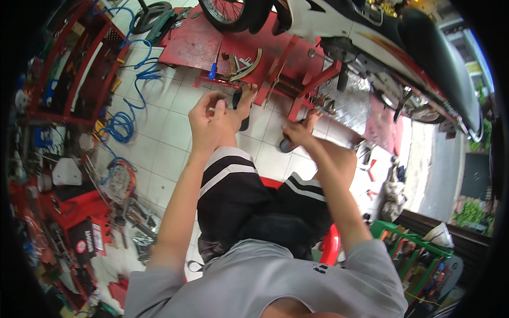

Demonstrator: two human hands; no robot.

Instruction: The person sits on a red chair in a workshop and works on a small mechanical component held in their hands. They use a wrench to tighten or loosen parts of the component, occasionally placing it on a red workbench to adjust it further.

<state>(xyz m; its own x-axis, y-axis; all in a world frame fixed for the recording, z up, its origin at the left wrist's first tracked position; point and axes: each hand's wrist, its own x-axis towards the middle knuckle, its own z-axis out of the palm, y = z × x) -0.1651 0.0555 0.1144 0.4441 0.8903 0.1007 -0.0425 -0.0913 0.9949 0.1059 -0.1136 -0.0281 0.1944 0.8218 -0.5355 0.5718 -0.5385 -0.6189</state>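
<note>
My left hand is held above my left knee, its fingers loosely bent and the thumb apart from them. I make out nothing in it. Over my right knee hangs my right hand, fingers pointing inward and somewhat blurred, with no object visible in it. Beyond the hands is a red metal motorcycle lift. A screwdriver with a blue handle lies at its near edge, beside a curved brass-coloured metal piece and several small metal parts. A white motorcycle stands on the lift.
I sit on a red plastic stool. A coiled blue air hose runs over the tiled floor at left, near a red tool rack. Tools and boxes crowd the lower left. At right stands a green metal rack.
</note>
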